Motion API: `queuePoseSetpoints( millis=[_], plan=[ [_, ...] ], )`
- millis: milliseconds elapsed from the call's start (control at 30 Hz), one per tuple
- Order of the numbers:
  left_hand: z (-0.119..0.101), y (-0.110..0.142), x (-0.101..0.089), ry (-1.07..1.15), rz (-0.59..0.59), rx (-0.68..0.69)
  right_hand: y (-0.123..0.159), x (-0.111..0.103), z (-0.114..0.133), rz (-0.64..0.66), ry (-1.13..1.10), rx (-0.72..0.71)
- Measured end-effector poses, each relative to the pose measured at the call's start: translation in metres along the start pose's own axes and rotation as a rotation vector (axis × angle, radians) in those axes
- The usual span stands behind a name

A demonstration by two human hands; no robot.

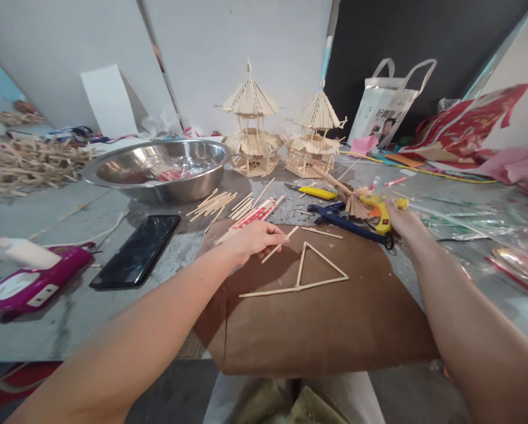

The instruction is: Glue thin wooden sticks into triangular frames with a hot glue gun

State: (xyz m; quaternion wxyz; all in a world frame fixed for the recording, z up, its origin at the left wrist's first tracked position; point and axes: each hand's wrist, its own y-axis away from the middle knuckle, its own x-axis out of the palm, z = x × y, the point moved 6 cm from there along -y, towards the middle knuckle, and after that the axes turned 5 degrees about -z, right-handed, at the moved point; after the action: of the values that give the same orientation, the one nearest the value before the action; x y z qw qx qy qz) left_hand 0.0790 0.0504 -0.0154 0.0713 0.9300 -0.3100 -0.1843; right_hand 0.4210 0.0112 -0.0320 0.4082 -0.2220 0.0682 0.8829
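My left hand [261, 240] pinches a short thin wooden stick [286, 240] between thumb and fingertips, above a brown board [317, 330]. On that board lie joined sticks forming a triangle [324, 259], whose base runs on to the left. A loose stick [321, 233] rests near the board's back edge. At the right, my right hand [401, 219] is closed around a yellow hot glue gun [382, 213]. Its nozzle end is hard to make out among the things there. Blue-handled cutters [341, 221] and a yellow utility knife [317, 192] lie close by.
Behind the board are stick piles [213, 203], a steel basin [158, 185] and two stick-built pagodas [250, 141] [314, 138]. A phone [135, 250] and purple power strip [65, 268] lie left. A white bag [379, 112] and plastic wrappers [458, 215] are on the right.
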Motion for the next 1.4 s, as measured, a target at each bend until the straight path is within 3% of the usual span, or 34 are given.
queuePoseSetpoints(
  millis=[67, 133, 267, 433, 500, 600, 667, 833, 1133, 1400],
  plan=[
    [0.001, 0.0, 0.0, -0.018, -0.004, -0.018, 0.001, -0.01, 0.002, -0.117, 0.412, 0.024],
    [0.001, 0.0, 0.0, -0.039, 0.0, -0.031, 0.005, -0.017, 0.007, -0.144, 0.705, 0.064],
    [-0.001, 0.002, 0.001, -0.065, 0.007, -0.037, 0.014, -0.022, 0.02, -0.061, 0.916, 0.041],
    [0.0, 0.001, 0.0, -0.074, 0.002, -0.045, 0.04, -0.012, 0.052, -0.081, 0.935, -0.159],
    [0.0, 0.001, -0.001, -0.075, 0.0, -0.049, 0.065, 0.01, 0.071, -0.004, 0.887, -0.354],
    [-0.001, 0.002, -0.002, -0.079, -0.019, -0.052, 0.119, 0.052, 0.091, 0.262, 0.79, -0.676],
    [-0.001, 0.002, -0.002, -0.085, -0.031, -0.057, 0.153, 0.072, 0.093, 0.39, 0.82, -0.786],
    [-0.002, 0.003, -0.001, -0.096, -0.027, -0.065, 0.189, 0.093, 0.086, 0.52, 0.898, -0.792],
    [0.0, 0.003, 0.001, -0.152, -0.003, -0.065, 0.186, 0.088, 0.088, 0.554, 0.914, -0.805],
    [0.003, 0.004, 0.001, -0.388, -0.027, -0.046, 0.181, 0.089, 0.087, 0.537, 0.872, -0.78]
  ],
)
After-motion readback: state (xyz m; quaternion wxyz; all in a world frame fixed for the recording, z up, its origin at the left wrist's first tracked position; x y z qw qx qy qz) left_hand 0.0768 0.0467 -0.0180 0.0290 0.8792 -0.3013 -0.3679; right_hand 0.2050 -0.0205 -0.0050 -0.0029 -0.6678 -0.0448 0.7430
